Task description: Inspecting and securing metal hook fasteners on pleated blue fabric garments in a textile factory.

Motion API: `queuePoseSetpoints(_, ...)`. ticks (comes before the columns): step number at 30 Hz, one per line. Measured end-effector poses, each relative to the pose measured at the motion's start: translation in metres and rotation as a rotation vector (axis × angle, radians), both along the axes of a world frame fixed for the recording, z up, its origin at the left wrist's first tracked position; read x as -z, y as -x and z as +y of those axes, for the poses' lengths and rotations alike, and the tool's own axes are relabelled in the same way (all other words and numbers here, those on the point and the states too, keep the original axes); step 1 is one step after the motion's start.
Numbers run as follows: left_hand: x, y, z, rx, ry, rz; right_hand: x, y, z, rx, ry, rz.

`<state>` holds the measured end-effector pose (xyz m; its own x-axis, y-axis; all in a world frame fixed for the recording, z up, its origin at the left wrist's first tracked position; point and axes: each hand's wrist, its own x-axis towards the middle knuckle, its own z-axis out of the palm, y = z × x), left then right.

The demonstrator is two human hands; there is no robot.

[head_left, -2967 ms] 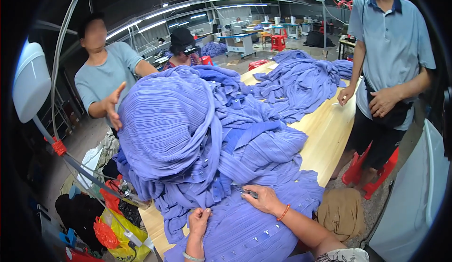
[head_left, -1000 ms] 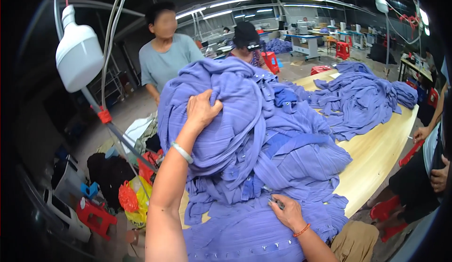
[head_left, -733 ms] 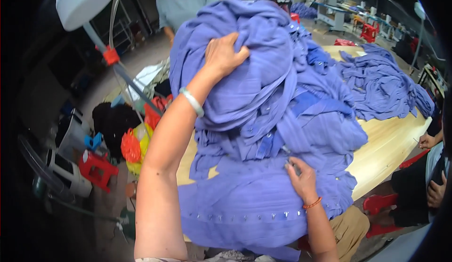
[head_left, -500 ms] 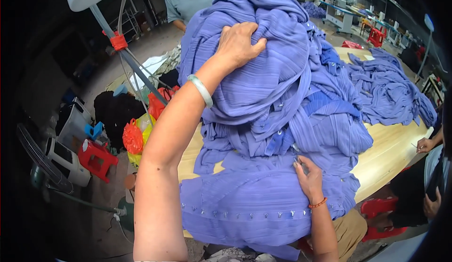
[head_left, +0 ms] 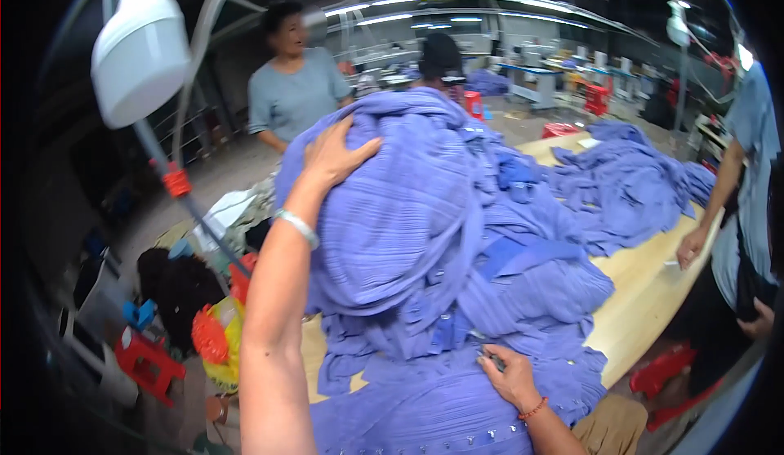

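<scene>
A tall heap of purple pleated garments [head_left: 384,226] rises in front of me. My left hand [head_left: 336,154] is at its upper left, fingers curled over a fold and thumb apart, closed on the cloth. Below the heap, my right hand [head_left: 510,377] pinches a small dark metal tool [head_left: 496,363], mostly hidden by the fingers. That hand is just above a spread purple garment [head_left: 392,402] with a row of small metal fasteners [head_left: 469,439] along its near part.
More purple garments [head_left: 625,185] lie at the right on the wooden table [head_left: 645,312]. One person [head_left: 298,95] stands beyond the heap; another [head_left: 747,185] is at the right edge. A lamp [head_left: 140,63] on a pole, a red stool [head_left: 149,365] and bags [head_left: 222,341] are at left.
The view has tilted up, bringing in more of the room. My left hand has shifted from the heap's upper middle to its left side. My right hand still pinches the tool.
</scene>
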<state>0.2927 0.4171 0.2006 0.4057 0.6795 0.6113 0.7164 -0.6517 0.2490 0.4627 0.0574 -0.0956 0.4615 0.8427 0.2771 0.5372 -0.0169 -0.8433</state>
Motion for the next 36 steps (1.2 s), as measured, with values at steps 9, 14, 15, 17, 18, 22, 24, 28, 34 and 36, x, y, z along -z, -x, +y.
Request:
queuePoseSetpoints(9, 0.024, 0.038, 0.045, -0.006, 0.069, 0.106, -0.003, 0.01, 0.007, -0.063, 0.075, -0.052)
queuePoseSetpoints(14, 0.039, 0.022, 0.049, -0.061, -0.031, 0.111, 0.01, 0.009, 0.002, -0.03, 0.004, -0.046)
queuePoseSetpoints(15, 0.038, 0.027, 0.059, -0.003, -0.071, 0.047, 0.012, 0.01, 0.001, -0.028, -0.015, -0.042)
queuePoseSetpoints(17, 0.029, 0.048, 0.072, 0.127, -0.167, -0.092, 0.01, 0.015, 0.007, -0.052, -0.055, -0.027)
queuePoseSetpoints(18, 0.021, 0.036, 0.051, 0.113, -0.203, -0.106, 0.01, 0.009, 0.007, -0.036, -0.061, -0.028)
queuePoseSetpoints(22, -0.004, 0.061, -0.013, 0.168, -0.411, -0.253, 0.004, 0.012, 0.014, -0.055, -0.09, 0.034)
queuePoseSetpoints(24, 0.019, 0.051, -0.073, 0.262, -0.426, -0.187, -0.007, -0.006, 0.006, -0.011, 0.044, 0.025)
queuePoseSetpoints(28, 0.11, 0.078, -0.21, 0.549, -0.27, 0.16, -0.014, -0.051, -0.026, 0.239, -0.182, -0.132)
queuePoseSetpoints(34, 0.226, 0.195, -0.363, 0.381, 0.342, 0.444, -0.037, -0.066, -0.075, 0.283, 0.034, -0.166)
queuePoseSetpoints(36, 0.249, 0.22, -0.377, 0.267, 0.357, 0.439, -0.028, -0.06, -0.085, 0.281, 0.022, -0.257)
